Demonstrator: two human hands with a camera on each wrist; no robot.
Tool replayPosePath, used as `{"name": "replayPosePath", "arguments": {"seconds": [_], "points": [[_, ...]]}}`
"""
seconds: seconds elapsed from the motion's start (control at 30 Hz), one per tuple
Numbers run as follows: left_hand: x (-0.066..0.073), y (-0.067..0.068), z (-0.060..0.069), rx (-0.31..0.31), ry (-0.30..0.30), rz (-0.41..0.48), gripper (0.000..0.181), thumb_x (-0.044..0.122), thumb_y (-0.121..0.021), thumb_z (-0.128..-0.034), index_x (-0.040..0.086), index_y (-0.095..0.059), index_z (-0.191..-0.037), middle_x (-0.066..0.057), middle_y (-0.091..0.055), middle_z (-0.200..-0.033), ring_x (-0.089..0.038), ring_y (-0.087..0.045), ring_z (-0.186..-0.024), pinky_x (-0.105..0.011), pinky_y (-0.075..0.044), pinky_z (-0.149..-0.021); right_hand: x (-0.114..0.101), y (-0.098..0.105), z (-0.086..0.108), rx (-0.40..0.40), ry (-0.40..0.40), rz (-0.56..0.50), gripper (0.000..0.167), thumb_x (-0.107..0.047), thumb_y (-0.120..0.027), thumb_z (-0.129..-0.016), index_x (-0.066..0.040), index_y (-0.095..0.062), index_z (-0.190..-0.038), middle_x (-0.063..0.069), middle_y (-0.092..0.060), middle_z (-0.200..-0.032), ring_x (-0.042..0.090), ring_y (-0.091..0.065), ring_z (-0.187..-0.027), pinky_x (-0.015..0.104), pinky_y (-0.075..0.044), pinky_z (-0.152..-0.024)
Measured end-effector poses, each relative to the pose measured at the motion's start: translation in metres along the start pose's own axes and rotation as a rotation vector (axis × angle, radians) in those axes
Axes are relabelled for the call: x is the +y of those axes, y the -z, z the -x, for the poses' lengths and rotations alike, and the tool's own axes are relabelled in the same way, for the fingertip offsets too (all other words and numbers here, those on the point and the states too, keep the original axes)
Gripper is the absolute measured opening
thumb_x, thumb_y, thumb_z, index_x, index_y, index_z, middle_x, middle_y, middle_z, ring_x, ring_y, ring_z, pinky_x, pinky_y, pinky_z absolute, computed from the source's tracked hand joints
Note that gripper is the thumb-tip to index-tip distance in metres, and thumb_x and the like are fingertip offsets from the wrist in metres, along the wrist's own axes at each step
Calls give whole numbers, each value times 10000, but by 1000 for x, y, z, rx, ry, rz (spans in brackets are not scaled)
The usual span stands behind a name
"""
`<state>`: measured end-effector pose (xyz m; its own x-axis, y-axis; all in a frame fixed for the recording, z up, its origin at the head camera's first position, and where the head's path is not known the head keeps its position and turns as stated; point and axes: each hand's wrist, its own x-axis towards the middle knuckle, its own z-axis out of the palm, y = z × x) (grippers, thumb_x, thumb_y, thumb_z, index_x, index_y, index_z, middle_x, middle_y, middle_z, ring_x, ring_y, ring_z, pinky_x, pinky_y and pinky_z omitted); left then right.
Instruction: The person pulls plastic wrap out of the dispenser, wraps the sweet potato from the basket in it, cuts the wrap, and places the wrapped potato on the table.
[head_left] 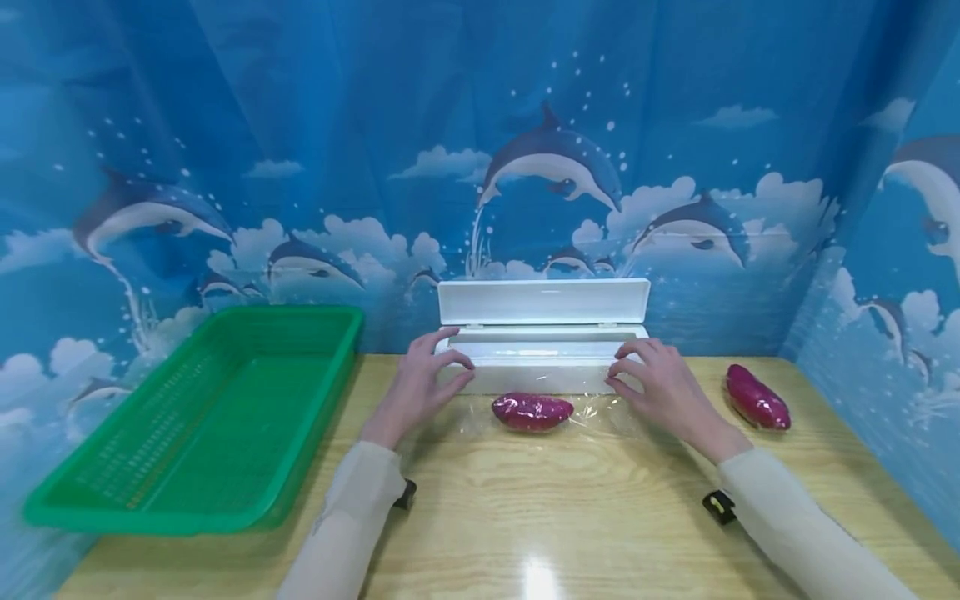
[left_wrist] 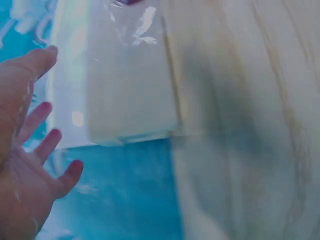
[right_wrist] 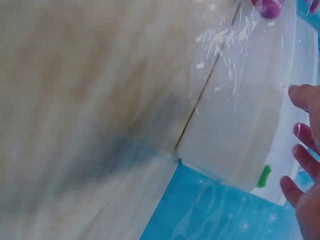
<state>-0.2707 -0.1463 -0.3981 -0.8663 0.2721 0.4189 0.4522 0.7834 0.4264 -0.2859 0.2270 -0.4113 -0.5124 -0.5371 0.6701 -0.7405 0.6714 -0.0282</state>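
Note:
A white cling film dispenser box [head_left: 543, 302] stands with its lid raised against the back curtain. From its front edge, clear cling film [head_left: 596, 410] comes down onto the table. A purple sweet potato [head_left: 531, 412] lies at the film, just in front of the box. My left hand [head_left: 427, 379] is at the box's left end, its fingers spread apart in the left wrist view. At the right end is my right hand [head_left: 663, 392], fingers bent loosely and apart over the box front [right_wrist: 230, 110]. Neither hand visibly grips anything; exact fingertip contact is unclear.
A green plastic basket [head_left: 281, 492] stands on the left of the wooden table [head_left: 480, 517]. Another purple sweet potato [head_left: 757, 398], shiny as if wrapped in film, lies at the right. A blue dolphin curtain [head_left: 420, 83] closes off the back and right side.

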Motion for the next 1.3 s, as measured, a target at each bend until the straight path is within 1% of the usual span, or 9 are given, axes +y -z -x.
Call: {"name": "replayPosePath", "arguments": {"seconds": [0.2, 0.4, 0.53, 0.63, 0.7, 0.83, 1.0, 1.17, 1.3], "points": [[8, 13, 19, -160, -125, -9, 51, 230, -800, -895, 215, -789, -942, -94, -590, -1469, -390, -524, -1365, -625, -413, -1133, -23, 13, 21, -226, 32, -62, 223, -99, -887, -729, -187, -741, -872, 50, -723, -1005, 240, -657, -978, 494, -565, -835], [6, 12, 35, -403, 27, -5, 115, 264, -793, -897, 278, -787, -1011, -59, -530, -1534, -384, -459, -1429, -633, -354, -1177, -29, 20, 31, -500, -122, -145, 47, -231, -790, -882, -237, -754, -912, -30, -725, -1014, 168, -675, -939, 408, -600, -833], [11, 14, 34, -345, 120, 53, 55, 322, -779, -899, 295, -745, -933, -48, -537, -1521, -372, -457, -1436, -609, -372, -1178, -23, 18, 29, -454, -300, -240, 66, -264, -719, -954, -203, -742, -964, -47, -733, -986, 157, -692, -920, 394, -605, -804], [22, 18, 27, -235, 95, 50, 104, 338, -782, -890, 283, -694, -889, -36, -618, -1411, -344, -558, -1339, -558, -460, -1120, -18, 18, 28, -420, -385, -258, 204, -271, -739, -938, -123, -728, -1077, 55, -733, -1082, 272, -698, -991, 487, -598, -844], [35, 19, 22, -199, 40, 35, 140, 371, -778, -894, 266, -696, -938, -8, -660, -1319, -303, -621, -1251, -500, -521, -1057, -17, 18, 28, -483, -403, -247, 382, -354, -751, -920, -78, -704, -1179, 137, -704, -1189, 364, -670, -1087, 569, -565, -921], [68, 6, 14, -324, -99, -32, 371, 432, -784, -885, 261, -695, -1203, 18, -669, -1309, -220, -630, -1222, -433, -527, -1041, -18, 19, 30, -620, -360, -223, 468, -431, -747, -904, -95, -705, -1228, 135, -690, -1237, 361, -647, -1134, 589, -524, -990], [85, -25, 11, -492, -195, -203, 547, 466, -795, -858, 314, -631, -1357, 28, -628, -1416, -191, -591, -1283, -467, -477, -1081, -20, 19, 32, -576, -334, -271, 205, -247, -713, -946, -115, -755, -1098, -4, -748, -1037, 160, -689, -940, 351, -591, -834], [81, -40, 11, -510, -171, -228, 550, 459, -761, -894, 288, -604, -1392, 35, -676, -1358, -162, -646, -1212, -468, -500, -1051, -27, 23, 35, -643, -374, -356, 449, -414, -749, -904, -86, -708, -1209, -40, -727, -1031, 76, -644, -899, 271, -567, -791], [76, -41, 12, -570, -84, -53, 515, 480, -699, -935, 232, -569, -1367, -4, -730, -1179, -125, -692, -991, -331, -567, -896, -31, 31, 38, -661, -337, -363, 332, -277, -785, -871, -105, -725, -1148, -40, -739, -1007, 67, -656, -886, 296, -587, -795]]}}
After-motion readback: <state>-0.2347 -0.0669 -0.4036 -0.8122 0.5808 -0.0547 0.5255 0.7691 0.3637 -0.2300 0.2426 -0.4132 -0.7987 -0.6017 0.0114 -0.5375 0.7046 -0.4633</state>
